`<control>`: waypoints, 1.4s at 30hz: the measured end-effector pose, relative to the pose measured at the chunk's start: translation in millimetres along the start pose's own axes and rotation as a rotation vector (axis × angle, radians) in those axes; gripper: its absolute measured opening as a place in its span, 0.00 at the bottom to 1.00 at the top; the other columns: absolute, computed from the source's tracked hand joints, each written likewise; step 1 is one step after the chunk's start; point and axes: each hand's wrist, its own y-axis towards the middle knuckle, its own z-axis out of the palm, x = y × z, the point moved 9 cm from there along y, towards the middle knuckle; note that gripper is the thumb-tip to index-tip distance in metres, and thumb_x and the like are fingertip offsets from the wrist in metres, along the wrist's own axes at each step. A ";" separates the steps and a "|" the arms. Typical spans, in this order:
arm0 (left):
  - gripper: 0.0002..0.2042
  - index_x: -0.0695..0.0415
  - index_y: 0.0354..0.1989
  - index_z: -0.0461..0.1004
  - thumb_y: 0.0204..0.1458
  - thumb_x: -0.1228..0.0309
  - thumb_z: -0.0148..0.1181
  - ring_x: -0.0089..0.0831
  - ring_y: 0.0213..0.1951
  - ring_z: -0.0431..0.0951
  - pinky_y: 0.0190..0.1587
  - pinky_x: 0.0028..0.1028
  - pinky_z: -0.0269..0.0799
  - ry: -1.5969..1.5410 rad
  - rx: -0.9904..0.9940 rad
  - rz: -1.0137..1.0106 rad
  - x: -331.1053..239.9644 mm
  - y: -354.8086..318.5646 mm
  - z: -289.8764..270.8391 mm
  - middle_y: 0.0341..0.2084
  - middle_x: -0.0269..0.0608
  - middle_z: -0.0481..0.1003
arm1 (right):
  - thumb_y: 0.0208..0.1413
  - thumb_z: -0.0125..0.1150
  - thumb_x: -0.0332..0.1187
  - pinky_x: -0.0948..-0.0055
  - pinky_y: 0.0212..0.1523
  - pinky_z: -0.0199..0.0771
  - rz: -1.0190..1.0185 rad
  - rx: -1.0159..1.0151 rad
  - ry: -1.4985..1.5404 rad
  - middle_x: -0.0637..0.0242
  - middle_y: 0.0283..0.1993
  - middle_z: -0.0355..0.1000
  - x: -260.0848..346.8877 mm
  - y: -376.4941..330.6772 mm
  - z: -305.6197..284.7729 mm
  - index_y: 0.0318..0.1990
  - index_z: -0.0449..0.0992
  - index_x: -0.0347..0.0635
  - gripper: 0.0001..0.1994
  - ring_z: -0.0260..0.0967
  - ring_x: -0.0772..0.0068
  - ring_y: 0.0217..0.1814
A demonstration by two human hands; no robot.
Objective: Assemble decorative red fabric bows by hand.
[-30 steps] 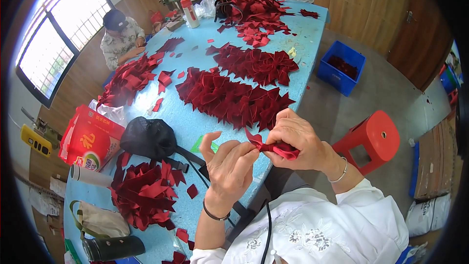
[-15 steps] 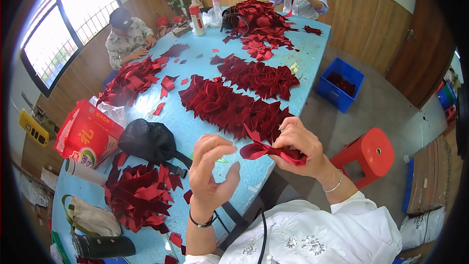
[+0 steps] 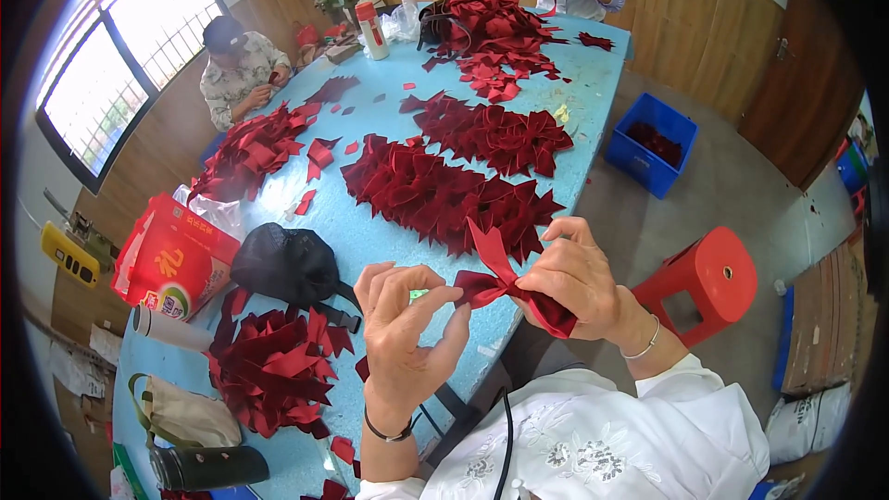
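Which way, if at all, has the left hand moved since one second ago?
Yes: the left hand has moved left, closer to the black bag on the blue table.

The bow (image 3: 507, 287) is matt, velvety-looking cloth; the table (image 3: 593, 74) is smooth and glossy. The stool (image 3: 708, 282) and crate (image 3: 639, 167) look smooth plastic; the door (image 3: 801, 83) looks wooden, faintly glossy.

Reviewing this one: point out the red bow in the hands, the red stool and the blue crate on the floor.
Red bow (image 3: 501, 285): head view, near its gathered middle.
Red stool (image 3: 714, 281): head view, on the seat.
Blue crate (image 3: 637, 168): head view, on its near side wall.
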 end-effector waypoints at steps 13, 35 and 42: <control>0.09 0.58 0.25 0.76 0.33 0.80 0.67 0.34 0.33 0.69 0.46 0.35 0.61 0.138 -0.056 0.055 -6.4 -3.7 -8.7 0.26 0.37 0.71 | 0.33 0.69 0.23 0.65 0.41 0.64 -0.011 0.015 0.001 0.71 0.23 0.66 8.3 1.6 3.6 0.32 0.72 0.42 0.15 0.62 0.73 0.22; 0.09 0.59 0.23 0.74 0.30 0.81 0.63 0.32 0.31 0.71 0.49 0.42 0.59 0.234 0.027 0.109 -18.8 -5.5 6.8 0.24 0.36 0.70 | 0.34 0.69 0.24 0.64 0.41 0.65 -0.021 0.093 -0.030 0.71 0.24 0.66 10.7 -2.3 4.2 0.33 0.71 0.42 0.15 0.62 0.73 0.22; 0.09 0.60 0.24 0.73 0.29 0.81 0.61 0.31 0.31 0.71 0.50 0.43 0.59 0.072 0.092 0.078 -18.8 -5.1 5.8 0.25 0.36 0.71 | 0.33 0.68 0.23 0.63 0.41 0.64 0.035 0.082 0.041 0.70 0.25 0.66 5.2 -1.8 2.4 0.33 0.71 0.41 0.16 0.62 0.70 0.24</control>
